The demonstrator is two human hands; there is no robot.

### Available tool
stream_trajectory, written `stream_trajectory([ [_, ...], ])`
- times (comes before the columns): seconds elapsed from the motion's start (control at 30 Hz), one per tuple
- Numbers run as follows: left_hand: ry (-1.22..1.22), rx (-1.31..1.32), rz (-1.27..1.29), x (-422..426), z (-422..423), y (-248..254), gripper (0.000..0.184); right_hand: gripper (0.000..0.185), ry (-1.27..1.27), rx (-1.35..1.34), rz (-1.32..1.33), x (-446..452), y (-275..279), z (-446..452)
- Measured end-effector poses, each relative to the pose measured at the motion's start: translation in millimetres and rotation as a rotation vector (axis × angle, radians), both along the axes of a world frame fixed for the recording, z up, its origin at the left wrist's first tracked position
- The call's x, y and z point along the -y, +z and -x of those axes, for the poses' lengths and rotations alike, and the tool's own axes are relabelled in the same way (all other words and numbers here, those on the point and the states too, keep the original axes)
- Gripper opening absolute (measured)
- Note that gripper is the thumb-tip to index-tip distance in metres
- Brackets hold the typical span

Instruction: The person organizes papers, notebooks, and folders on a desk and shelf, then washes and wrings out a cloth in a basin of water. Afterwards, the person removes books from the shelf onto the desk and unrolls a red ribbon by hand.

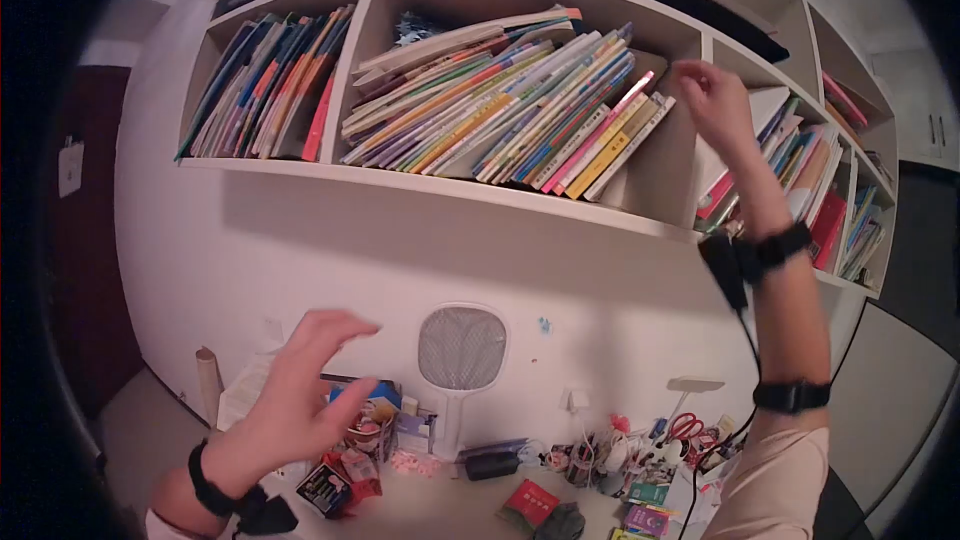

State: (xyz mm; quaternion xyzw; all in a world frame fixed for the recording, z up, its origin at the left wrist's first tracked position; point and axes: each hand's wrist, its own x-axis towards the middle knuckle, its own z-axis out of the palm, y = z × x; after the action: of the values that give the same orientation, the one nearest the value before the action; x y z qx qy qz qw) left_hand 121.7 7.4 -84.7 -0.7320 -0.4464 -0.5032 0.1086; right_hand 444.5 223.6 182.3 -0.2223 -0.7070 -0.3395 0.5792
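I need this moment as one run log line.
left hand: open, empty, left of white-framed racket | right hand: raised before white shelf, right of slanted colourful books

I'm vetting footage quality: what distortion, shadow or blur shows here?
Head view: wide-angle distortion bows the bookshelf, and the corners go black; head view: a soft shadow falls on the wall beneath it; head view: the left hand and right hand look slightly blurred.

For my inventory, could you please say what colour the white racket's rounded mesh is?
The rounded mesh is grey, best seen in the head view.
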Motion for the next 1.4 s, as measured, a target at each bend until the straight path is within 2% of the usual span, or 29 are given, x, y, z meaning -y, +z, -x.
stream_trajectory([
  [0.03,0.015,-0.075,-0.088,-6,-2,11,0.043,0.023,0.001,0.007,-0.007,-7,16,1],
  [0.1,0.059,-0.217,-0.265,-23,-4,36,0.045,0.025,-0.275,0.079,-0.058,-23,41,7],
  [0.13,0.089,-0.284,-0.353,-33,-4,50,0.046,0.025,-0.273,0.085,-0.070,-36,57,7],
  [0.2,0.186,-0.430,-0.489,-51,-6,80,0.049,0.024,-0.609,0.336,0.062,-65,83,8],
  [0.23,0.219,-0.467,-0.511,-64,-5,95,0.054,0.021,-0.600,0.243,0.084,-70,79,11],
  [0.3,0.258,-0.503,-0.533,-93,-5,118,0.059,0.024,-0.621,0.242,0.126,-74,74,18],
  [0.37,0.445,-0.585,-0.614,-123,-4,135,0.073,0.028,-0.645,0.236,0.170,-79,74,20],
  [0.47,0.516,-0.632,-0.596,-159,4,152,0.084,0.044,-0.654,0.185,0.066,-90,76,17],
  [0.5,0.574,-0.662,-0.539,-166,6,153,0.085,0.042,-0.692,0.184,0.091,-88,77,20],
  [0.6,0.544,-0.668,-0.551,-192,19,146,0.085,0.038,-0.674,0.175,0.149,-78,73,31],
  [0.73,0.510,-0.628,-0.560,-202,25,139,0.086,0.041,-0.637,0.136,0.168,-89,73,41],
  [0.83,0.486,-0.614,-0.554,-201,27,137,0.085,0.042,-0.758,0.229,0.213,-92,78,42],
  [0.93,0.493,-0.610,-0.524,-203,25,138,0.085,0.028,-0.754,0.322,0.157,-89,87,37],
  [1.0,0.501,-0.609,-0.549,-203,26,138,0.084,0.035,-0.770,0.371,0.181,-98,98,24],
  [1.07,0.503,-0.617,-0.559,-202,25,139,0.084,0.044,-0.530,0.251,0.203,-136,116,2],
  [1.1,0.498,-0.615,-0.557,-203,25,139,0.084,0.044,-0.534,0.246,0.202,-130,113,3],
  [1.23,0.496,-0.607,-0.553,-202,27,138,0.084,0.051,-0.707,0.227,0.207,-100,84,36],
  [1.3,0.491,-0.604,-0.550,-202,27,137,0.083,0.050,-0.845,0.324,0.081,-99,81,36],
  [1.4,0.485,-0.601,-0.556,-203,27,137,0.083,0.044,-0.810,0.344,0.064,-101,93,27],
])
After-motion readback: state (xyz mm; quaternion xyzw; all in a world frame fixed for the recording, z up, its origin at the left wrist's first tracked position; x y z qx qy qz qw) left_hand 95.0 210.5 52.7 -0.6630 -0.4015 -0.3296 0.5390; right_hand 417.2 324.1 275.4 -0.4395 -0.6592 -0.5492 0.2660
